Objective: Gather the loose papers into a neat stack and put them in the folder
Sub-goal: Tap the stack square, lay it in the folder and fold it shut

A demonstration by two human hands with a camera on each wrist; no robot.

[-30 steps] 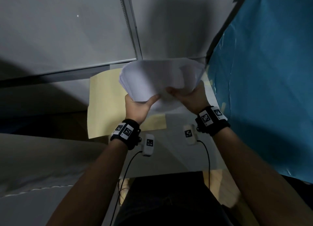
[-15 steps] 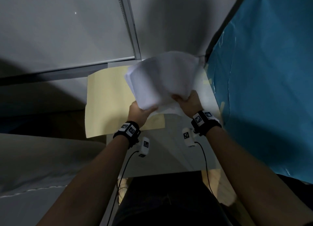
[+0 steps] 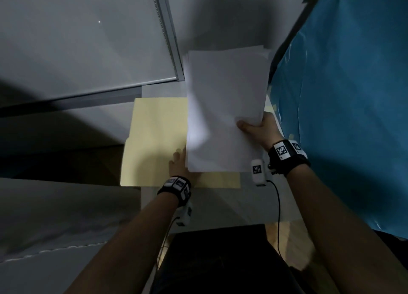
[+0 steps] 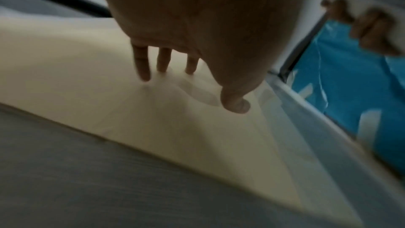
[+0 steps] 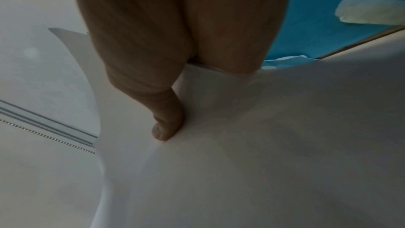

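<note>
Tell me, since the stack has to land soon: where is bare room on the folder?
The folder is bare left of the papers, from the left hand up to its far edge. The right side is crowded: the right hand holds the papers against the blue sheet.

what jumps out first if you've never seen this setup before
The white stack of papers draws the eye first: the right hand holds it up at its right edge, thumb on top, above a pale yellow folder lying on the grey table. The left hand rests with straight fingers on the folder, and a bright blue sheet fills the right side.
</note>
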